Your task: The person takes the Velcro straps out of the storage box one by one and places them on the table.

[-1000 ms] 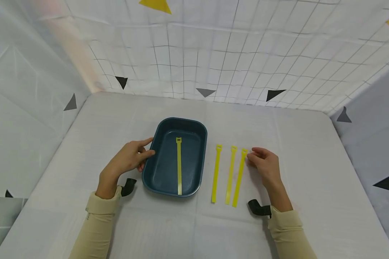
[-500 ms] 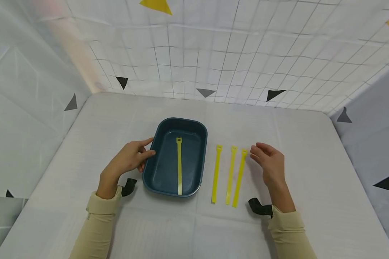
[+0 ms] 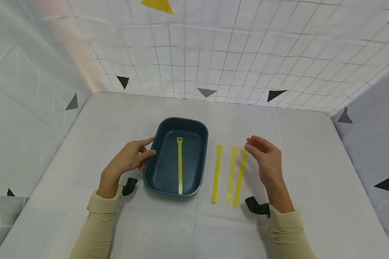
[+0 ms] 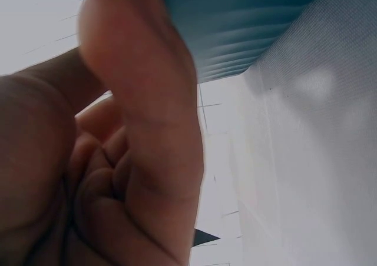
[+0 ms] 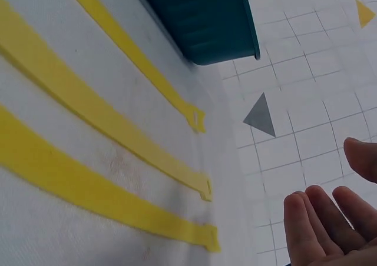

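Observation:
A dark teal rectangular tray stands on the table with one yellow slotted cable strap lying lengthwise inside it. My left hand holds the tray's left rim, its thumb over the edge and its other fingers at the outer side. To the right of the tray, three more yellow cable straps lie roughly parallel: a left strap, a middle strap and a right strap. My right hand hovers near the slotted head of the right strap, fingers extended and holding nothing; it partly covers that head.
A white sheet covers the table. Behind it rises a gridded white wall with dark and yellow triangles. Black curved pieces jut from both wrists, a left piece and a right piece.
My right hand first drew back from the right strap, its fingers straightening, then came up and slightly left above the strap's head. The left hand, tray and straps stay put.

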{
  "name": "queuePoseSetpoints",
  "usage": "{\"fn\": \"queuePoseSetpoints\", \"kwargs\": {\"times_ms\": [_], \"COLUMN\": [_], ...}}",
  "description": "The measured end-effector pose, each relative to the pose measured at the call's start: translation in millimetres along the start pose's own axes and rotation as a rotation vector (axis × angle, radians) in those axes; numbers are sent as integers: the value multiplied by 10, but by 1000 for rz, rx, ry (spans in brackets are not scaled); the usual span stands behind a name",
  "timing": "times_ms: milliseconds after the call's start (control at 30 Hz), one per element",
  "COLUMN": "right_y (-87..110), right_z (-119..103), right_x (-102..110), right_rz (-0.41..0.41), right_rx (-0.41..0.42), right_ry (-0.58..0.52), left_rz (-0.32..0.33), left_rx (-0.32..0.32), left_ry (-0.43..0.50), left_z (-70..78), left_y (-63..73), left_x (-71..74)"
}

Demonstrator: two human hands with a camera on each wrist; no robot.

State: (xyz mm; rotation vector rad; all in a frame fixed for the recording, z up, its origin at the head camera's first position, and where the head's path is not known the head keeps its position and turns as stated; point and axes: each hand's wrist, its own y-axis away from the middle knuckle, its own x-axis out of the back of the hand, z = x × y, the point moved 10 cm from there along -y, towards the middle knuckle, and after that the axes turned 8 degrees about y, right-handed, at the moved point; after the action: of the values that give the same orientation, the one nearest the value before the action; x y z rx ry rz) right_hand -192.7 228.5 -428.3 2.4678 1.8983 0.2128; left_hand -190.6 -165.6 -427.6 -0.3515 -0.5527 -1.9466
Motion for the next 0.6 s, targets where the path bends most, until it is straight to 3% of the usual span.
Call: {"fn": "queuePoseSetpoints", "kwargs": {"times_ms": [267, 600], "right_y": [27, 89], "right_z": [-20, -141], "right_x": [-153, -343], "right_rz": [-44, -105], "right_rx": [29, 97], "right_ry": [113, 99], "left_rz": [0, 0], "left_rx": [8, 11], "left_ry": [0, 7], "left_z": [-6, -10], "left_y": [-5, -5], "left_x": [1, 1]}}
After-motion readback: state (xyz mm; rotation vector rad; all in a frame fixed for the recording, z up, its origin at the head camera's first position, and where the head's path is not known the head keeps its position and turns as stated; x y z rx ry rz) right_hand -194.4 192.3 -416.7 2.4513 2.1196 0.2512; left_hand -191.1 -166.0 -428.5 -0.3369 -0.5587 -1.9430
